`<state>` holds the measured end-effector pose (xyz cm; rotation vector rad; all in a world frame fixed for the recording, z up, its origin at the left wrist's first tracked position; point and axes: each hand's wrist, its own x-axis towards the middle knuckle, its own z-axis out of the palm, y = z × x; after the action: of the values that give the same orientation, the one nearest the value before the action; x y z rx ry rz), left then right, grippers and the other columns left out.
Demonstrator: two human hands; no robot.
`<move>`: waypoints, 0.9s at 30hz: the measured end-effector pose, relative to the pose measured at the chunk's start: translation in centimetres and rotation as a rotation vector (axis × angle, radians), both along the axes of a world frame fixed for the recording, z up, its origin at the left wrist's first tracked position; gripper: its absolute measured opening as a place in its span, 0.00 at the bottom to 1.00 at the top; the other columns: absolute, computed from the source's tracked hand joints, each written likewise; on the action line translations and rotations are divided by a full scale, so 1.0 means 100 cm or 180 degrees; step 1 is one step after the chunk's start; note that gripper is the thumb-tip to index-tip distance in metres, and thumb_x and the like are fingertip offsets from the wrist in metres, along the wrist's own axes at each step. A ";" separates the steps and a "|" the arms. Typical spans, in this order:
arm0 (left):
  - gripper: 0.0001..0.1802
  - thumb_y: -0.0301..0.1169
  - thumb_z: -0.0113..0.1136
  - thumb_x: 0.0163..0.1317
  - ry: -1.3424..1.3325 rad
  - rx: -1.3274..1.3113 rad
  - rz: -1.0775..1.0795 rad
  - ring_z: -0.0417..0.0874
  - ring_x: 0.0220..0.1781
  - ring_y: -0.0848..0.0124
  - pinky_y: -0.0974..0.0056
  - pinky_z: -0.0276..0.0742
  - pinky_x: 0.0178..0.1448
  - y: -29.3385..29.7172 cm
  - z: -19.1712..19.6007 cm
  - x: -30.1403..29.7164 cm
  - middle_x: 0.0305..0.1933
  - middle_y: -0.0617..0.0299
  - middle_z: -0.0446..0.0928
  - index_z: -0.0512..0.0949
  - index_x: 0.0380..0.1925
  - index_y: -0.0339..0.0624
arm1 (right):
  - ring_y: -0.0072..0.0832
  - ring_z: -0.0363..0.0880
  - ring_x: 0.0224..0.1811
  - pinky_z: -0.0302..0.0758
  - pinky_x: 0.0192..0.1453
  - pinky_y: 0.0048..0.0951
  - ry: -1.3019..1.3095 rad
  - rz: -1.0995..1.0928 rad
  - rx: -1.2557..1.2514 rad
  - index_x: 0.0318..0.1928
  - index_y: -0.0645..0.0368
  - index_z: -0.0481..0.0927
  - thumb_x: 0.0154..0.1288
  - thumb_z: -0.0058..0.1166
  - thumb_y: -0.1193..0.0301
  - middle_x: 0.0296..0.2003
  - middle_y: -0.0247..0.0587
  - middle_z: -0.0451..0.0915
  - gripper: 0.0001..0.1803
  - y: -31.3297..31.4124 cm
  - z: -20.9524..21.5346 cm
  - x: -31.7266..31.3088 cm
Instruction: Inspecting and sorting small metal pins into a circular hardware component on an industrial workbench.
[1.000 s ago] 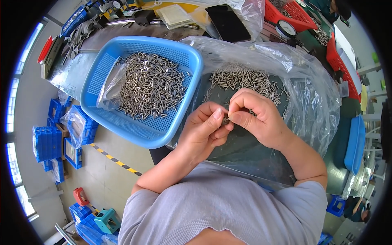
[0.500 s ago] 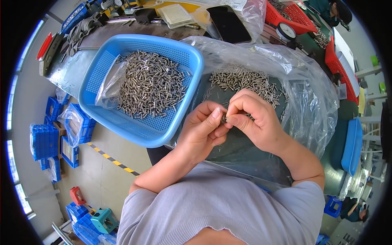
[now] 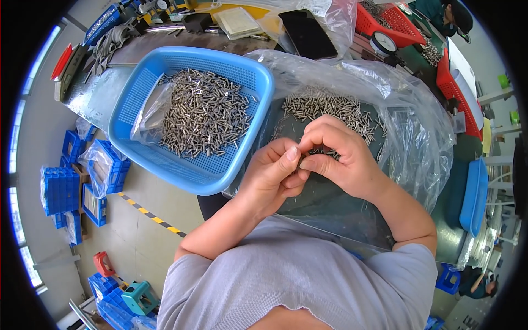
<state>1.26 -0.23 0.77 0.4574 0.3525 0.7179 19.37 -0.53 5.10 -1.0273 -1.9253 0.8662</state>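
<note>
My left hand point(image 3: 273, 175) and my right hand point(image 3: 344, 159) meet fingertip to fingertip over the worktable. Both are closed in a pinch around a small metal part point(image 3: 301, 160), mostly hidden by the fingers. Just beyond them, many loose metal pins point(image 3: 324, 105) lie spread on a clear plastic bag point(image 3: 421, 129). To the left stands a blue perforated basket point(image 3: 265, 91), holding a heap of similar metal pins point(image 3: 206, 113) and a crumpled clear bag point(image 3: 151, 113).
A black phone point(image 3: 308, 34) and a pale notepad point(image 3: 237, 22) lie at the back. A round dial gauge point(image 3: 383, 43) stands near a red basket point(image 3: 404, 30). At the right edge is a blue tray point(image 3: 474, 198). Blue crates point(image 3: 60, 190) are stacked on the floor at left.
My right fingers have curled slightly closer to the left fingertips, covering more of the small metal part. The basket and pins look unchanged, apart from a slight shift of the view.
</note>
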 end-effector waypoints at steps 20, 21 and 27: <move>0.13 0.41 0.43 0.70 -0.0641 0.0094 0.0264 0.60 0.24 0.76 0.74 0.57 0.24 0.000 -0.006 -0.001 0.31 0.56 0.68 0.70 0.40 0.43 | 0.33 0.71 0.42 0.65 0.49 0.34 -0.2120 -0.0057 0.0217 0.27 0.54 0.77 0.43 0.66 0.69 0.30 0.34 0.73 0.10 0.013 0.001 0.032; 0.13 0.41 0.43 0.70 -0.0638 0.0090 0.0248 0.60 0.24 0.76 0.74 0.57 0.24 0.000 -0.006 -0.001 0.31 0.56 0.68 0.70 0.40 0.43 | 0.33 0.72 0.42 0.66 0.48 0.35 -0.2102 -0.0082 0.0280 0.27 0.54 0.77 0.44 0.65 0.69 0.30 0.33 0.73 0.10 0.015 -0.003 0.031; 0.16 0.43 0.44 0.70 -0.0832 0.0383 0.0072 0.60 0.27 0.76 0.76 0.58 0.24 0.000 -0.011 -0.001 0.33 0.57 0.66 0.70 0.44 0.41 | 0.33 0.72 0.39 0.67 0.45 0.35 -0.1590 -0.0572 0.0954 0.30 0.53 0.80 0.46 0.64 0.70 0.30 0.34 0.73 0.08 0.021 -0.028 0.008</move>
<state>1.15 -0.25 -0.28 0.4672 0.0691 0.8132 20.21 1.57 2.29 -1.2877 -2.2367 0.2142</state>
